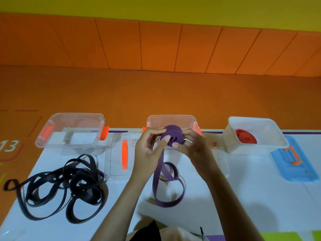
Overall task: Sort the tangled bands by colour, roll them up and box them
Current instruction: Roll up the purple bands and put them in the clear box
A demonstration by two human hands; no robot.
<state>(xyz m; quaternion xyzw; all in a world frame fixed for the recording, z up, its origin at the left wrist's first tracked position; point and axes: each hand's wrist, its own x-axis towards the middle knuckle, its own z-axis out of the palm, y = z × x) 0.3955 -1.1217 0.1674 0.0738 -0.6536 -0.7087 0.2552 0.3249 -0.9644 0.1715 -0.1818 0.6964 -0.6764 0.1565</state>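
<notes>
A purple band [172,135] is partly wound into a thick roll held up in front of the middle clear box [171,119]. My left hand [149,146] pinches the roll from the left and my right hand [189,145] grips it from the right. The loose purple tail [166,188] hangs down and loops on the white table. A tangled heap of black bands [66,186] lies at the front left. A rolled red band [245,136] sits inside the white box [276,134] on the right. The left clear box [69,133] has orange latches.
A clear lid with an orange handle [124,157] lies between the left and middle boxes. A blue lid [295,162] rests at the right edge of the table. Another clear lid [220,162] lies under my right forearm. Orange floor and wall padding lie beyond.
</notes>
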